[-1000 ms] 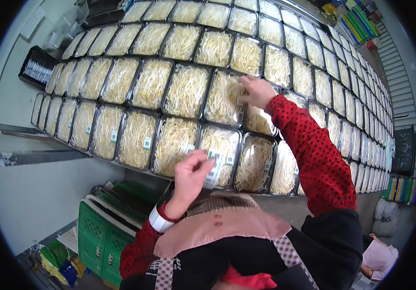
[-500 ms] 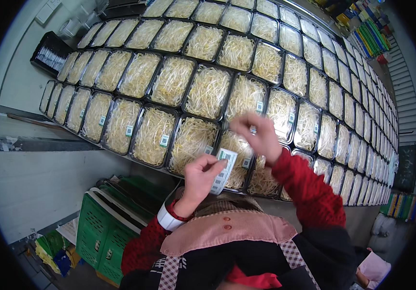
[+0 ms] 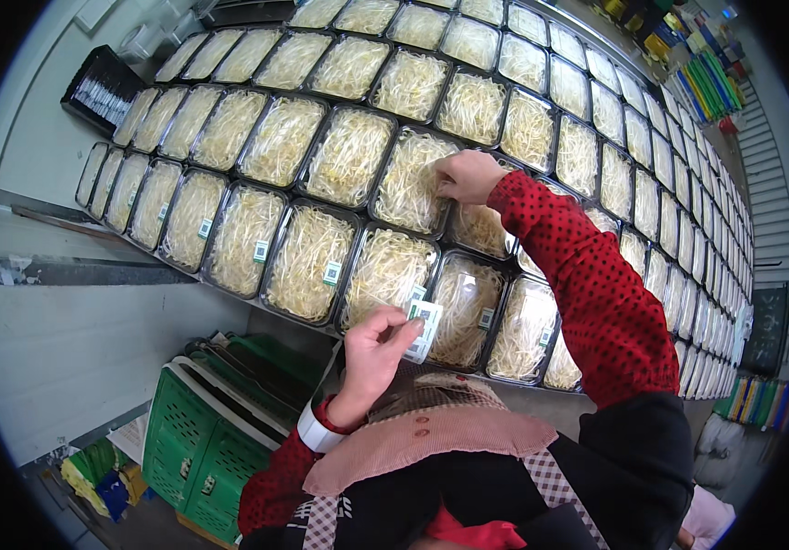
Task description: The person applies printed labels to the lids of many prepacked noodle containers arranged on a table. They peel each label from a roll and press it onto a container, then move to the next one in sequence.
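Nearest is the person's pink apron, with a green crate down on the left. The left hand has a white band on its wrist. Its thumb and finger pinch a small white strip of stickers, which sits over the near edge of the front row. In that row, black trays of bean sprouts stand side by side, and many have a little green and white sticker near one side. A bit farther off, the right hand reaches out in a red dotted sleeve. Its fingers bend down close together at the right side of a second-row tray; I can't tell if they pinch anything. More tray rows go back behind it. Far off are a black box on the left and bright crates on the right.
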Action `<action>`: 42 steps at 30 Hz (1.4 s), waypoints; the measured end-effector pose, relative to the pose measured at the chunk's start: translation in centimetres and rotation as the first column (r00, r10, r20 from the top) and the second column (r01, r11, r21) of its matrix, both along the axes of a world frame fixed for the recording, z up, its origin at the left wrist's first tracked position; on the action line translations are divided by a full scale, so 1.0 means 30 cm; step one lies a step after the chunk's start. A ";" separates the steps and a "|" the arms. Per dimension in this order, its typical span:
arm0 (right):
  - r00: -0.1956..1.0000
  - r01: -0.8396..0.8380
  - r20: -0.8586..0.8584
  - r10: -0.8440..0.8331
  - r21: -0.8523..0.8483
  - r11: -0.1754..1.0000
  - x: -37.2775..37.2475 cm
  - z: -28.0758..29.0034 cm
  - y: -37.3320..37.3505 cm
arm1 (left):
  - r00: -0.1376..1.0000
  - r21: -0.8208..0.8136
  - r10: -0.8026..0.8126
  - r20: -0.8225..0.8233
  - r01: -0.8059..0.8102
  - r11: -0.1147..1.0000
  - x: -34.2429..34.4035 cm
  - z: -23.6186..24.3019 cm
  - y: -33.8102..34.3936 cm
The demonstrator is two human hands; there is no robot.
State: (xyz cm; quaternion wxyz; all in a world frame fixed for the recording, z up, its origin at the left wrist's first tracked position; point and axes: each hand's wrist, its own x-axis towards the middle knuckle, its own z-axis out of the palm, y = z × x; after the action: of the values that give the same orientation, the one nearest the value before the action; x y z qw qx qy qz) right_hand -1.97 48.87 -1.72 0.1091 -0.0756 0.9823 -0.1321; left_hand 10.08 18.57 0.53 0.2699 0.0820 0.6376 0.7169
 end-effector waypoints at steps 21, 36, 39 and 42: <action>0.917 -0.028 -0.254 -0.309 -0.812 0.583 0.357 0.204 -0.491 | 0.968 -0.004 0.224 -0.112 -0.226 0.974 -0.074 0.018 -0.055; 0.946 -0.160 -0.304 0.114 -0.130 0.979 -0.228 0.057 -0.190 | 0.927 0.067 0.369 -0.067 -0.365 0.929 -0.242 0.130 -0.387; 0.957 -0.152 -0.246 0.156 0.035 0.988 -0.256 0.036 -0.222 | 0.937 0.005 0.331 -0.110 -0.333 0.943 -0.282 0.185 -0.435; 0.953 -0.149 -0.238 0.185 0.160 0.976 -0.285 -0.058 -0.238 | 0.945 -0.120 0.275 -0.179 -0.299 0.947 -0.321 0.208 -0.494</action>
State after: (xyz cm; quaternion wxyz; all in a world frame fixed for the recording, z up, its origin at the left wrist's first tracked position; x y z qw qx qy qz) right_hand -10.52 41.72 -3.47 -0.0007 -0.1668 0.9851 -0.0424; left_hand 0.45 3.75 6.76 0.1156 0.0256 0.7127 0.6914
